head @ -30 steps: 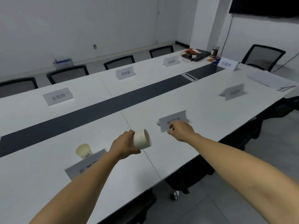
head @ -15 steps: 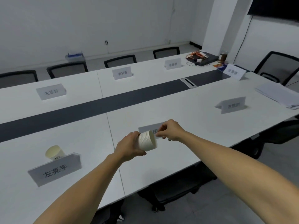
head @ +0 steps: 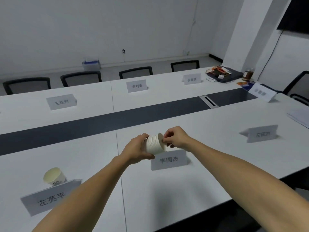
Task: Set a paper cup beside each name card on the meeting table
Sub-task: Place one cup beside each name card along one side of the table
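My left hand (head: 137, 149) grips a stack of white paper cups (head: 154, 144) lying on its side, rims to the right, above the near table. My right hand (head: 175, 137) pinches the rim of the outermost cup. Just below the hands stands a name card (head: 168, 160). To the near left a single paper cup (head: 54, 176) stands upright behind another name card (head: 46, 199). A third near-side card (head: 262, 133) stands to the right with no cup by it. Across the table stand three cards (head: 61, 102), (head: 137, 85), (head: 192, 79), and one at the far right end (head: 260, 93).
The long white meeting table (head: 209, 131) has a dark strip (head: 100, 124) down its middle. Black chairs (head: 135, 72) line the far side. A laptop with cables (head: 224, 75) and a jar (head: 248, 75) sit at the far right, papers (head: 299, 118) at the right edge.
The view has shifted, so the hands now hover above the middle name card. My right hand has closed in on the stack's rim; the left hand still holds the stack.
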